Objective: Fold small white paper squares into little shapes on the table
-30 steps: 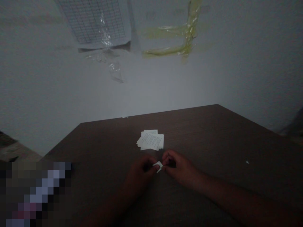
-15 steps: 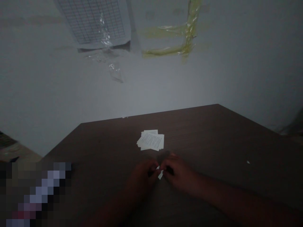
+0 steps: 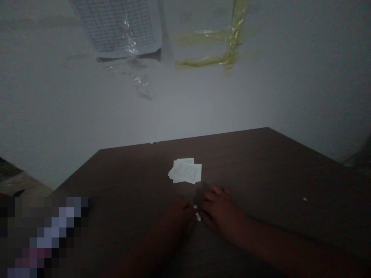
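Observation:
A small, crumpled piece of white paper (image 3: 198, 217) is between my two hands, just above or on the brown table. My left hand (image 3: 180, 213) is closed, its fingertips pinching the paper from the left. From the right, the thumb and forefinger of my right hand (image 3: 220, 208) close on the same piece, with the other fingers spread forward. Fingers cover part of the paper, and the dim light blurs its shape. Beyond my hands lies a loose stack of printed paper slips (image 3: 187, 172), touched by neither hand.
The brown table (image 3: 246, 162) meets a pale wall (image 3: 185, 112) at its far edge. A tiny white scrap (image 3: 305, 199) lies to the right. A printed sheet (image 3: 124, 27) and yellow tape (image 3: 203, 62) are stuck on the wall. A pixelated patch covers the lower left.
My right hand's outer fingers have lifted and spread forward. The paper between the hands has turned, its lower end now pointing slightly right. The stack of slips has stayed put.

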A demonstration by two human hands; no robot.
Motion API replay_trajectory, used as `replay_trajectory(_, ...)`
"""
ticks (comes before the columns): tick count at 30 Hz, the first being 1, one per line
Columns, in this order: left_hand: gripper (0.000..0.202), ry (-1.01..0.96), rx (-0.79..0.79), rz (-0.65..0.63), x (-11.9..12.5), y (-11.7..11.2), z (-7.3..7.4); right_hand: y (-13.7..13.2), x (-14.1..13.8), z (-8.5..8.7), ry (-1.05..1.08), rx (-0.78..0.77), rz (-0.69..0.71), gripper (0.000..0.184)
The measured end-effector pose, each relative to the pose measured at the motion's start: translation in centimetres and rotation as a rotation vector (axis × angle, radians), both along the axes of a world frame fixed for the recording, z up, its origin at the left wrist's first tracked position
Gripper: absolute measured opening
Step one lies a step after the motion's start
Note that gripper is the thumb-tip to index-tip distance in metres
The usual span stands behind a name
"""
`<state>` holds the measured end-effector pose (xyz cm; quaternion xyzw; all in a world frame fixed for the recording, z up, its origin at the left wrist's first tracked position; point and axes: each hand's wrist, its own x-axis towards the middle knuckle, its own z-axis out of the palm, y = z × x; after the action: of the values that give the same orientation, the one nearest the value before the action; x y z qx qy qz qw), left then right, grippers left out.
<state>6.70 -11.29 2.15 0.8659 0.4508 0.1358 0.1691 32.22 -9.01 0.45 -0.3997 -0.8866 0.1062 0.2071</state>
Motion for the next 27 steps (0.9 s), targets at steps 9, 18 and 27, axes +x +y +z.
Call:
replay_trajectory(9,0.032,0.030,0.133,-0.024,0.3,0.0,-1.4,0.0,0.3,0.3,0.006,-0.041,0.009,0.009)
replay_trajectory(18,0.029,0.318,0.063,-0.088,2.0,-1.9,3.0,0.1,0.2,0.8,0.031,-0.116,0.009,0.012)
replay_trajectory(27,0.032,0.352,0.134,-0.126,1.8,-2.3,2.8,1.5,0.5,0.4,0.071,-0.191,-0.002,0.021)
